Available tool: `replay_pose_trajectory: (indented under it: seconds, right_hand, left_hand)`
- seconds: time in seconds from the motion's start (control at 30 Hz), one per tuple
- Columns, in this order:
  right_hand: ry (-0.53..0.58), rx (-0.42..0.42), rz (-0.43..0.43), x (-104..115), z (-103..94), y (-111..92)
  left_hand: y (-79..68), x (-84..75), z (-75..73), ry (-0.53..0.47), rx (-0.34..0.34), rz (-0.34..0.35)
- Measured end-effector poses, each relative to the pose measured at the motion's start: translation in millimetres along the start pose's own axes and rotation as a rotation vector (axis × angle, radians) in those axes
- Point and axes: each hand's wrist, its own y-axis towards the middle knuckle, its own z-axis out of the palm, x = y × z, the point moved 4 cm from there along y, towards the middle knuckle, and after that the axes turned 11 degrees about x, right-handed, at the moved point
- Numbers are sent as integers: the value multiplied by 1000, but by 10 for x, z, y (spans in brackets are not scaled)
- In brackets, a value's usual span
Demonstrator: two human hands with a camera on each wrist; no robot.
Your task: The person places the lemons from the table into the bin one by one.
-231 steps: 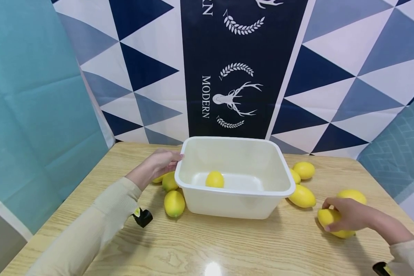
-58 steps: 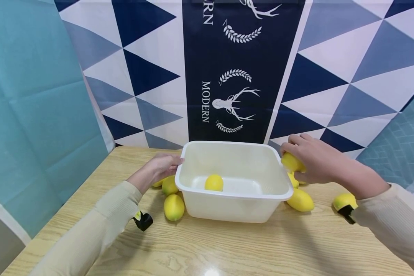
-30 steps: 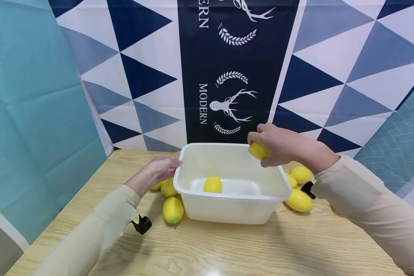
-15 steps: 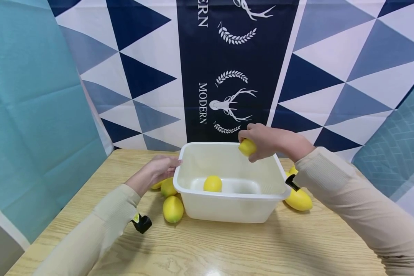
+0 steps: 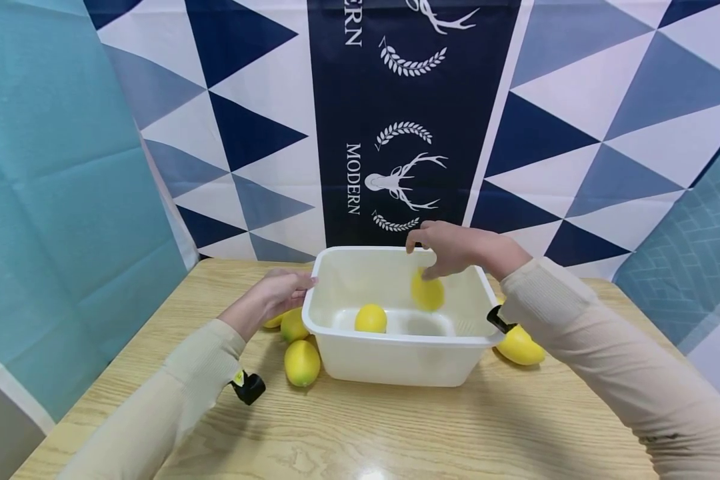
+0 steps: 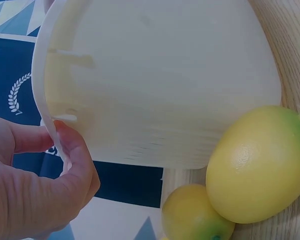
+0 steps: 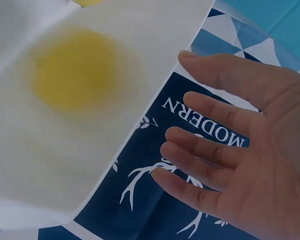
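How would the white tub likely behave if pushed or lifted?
The white tub is probably stiff: its wall shows no buckling where the left hand pinches its rim. The thin rim suggests it is light for its size. Its broad floor probably makes sliding likelier than tipping.

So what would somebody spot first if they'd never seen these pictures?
Probably the blurry yellow lemon, which looks as if it's falling into the white tub below the open right hand. Next, perhaps, the left hand holding the tub's left end, and the white deer on the dark cloth behind.
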Motion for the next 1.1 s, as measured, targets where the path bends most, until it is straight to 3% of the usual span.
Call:
replay_pose_trajectory:
  seconds: [0.3, 0.77, 1.1]
  right_hand:
    - [27, -29, -7, -93, 78, -224]
    - [94, -186, 25, -662, 404, -671]
    - [122, -196, 75, -948, 676, -867]
  left_hand:
    - [-14, -4, 24, 11, 13, 15]
    - [-1, 6, 14, 36, 31, 16]
    - [-6, 5, 25, 19, 37, 16]
